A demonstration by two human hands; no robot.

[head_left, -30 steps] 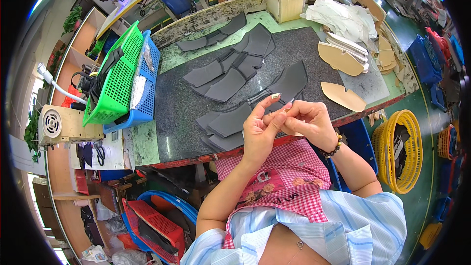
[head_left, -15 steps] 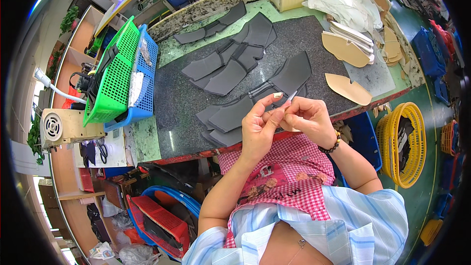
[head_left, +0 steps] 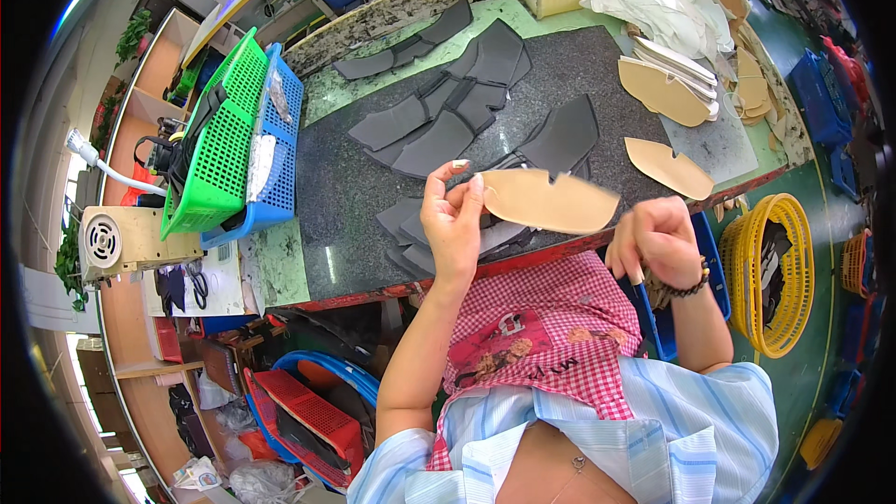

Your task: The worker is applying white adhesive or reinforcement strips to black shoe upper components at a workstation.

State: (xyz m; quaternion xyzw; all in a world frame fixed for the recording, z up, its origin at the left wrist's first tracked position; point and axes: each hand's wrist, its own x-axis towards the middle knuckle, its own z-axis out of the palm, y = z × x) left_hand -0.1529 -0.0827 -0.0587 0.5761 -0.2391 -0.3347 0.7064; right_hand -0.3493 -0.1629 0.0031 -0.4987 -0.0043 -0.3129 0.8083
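My left hand (head_left: 455, 224) pinches one end of a tan curved sheet piece (head_left: 551, 201) between thumb and fingers. The piece is raised over the table's front edge and has a small notch in its upper edge. Beyond its far end is my right hand (head_left: 657, 241), apart from it, fingers curled downward; whether something is inside them is hidden. Dark grey padded pieces (head_left: 560, 131) lie under and behind the tan piece, partly covered by it. Another notched tan piece (head_left: 668, 168) rests flat near the table's right front edge.
A stack of tan and white pieces (head_left: 665, 91) and crumpled white sheeting (head_left: 658, 14) occupy the back right. Green (head_left: 213, 135) and blue (head_left: 277, 145) baskets stand at the left. A yellow basket (head_left: 736, 280) is on the floor at the right.
My hands have separated. The tan piece, mostly hidden between them before, is now spread flat in my left hand. My right hand has moved right and toward me.
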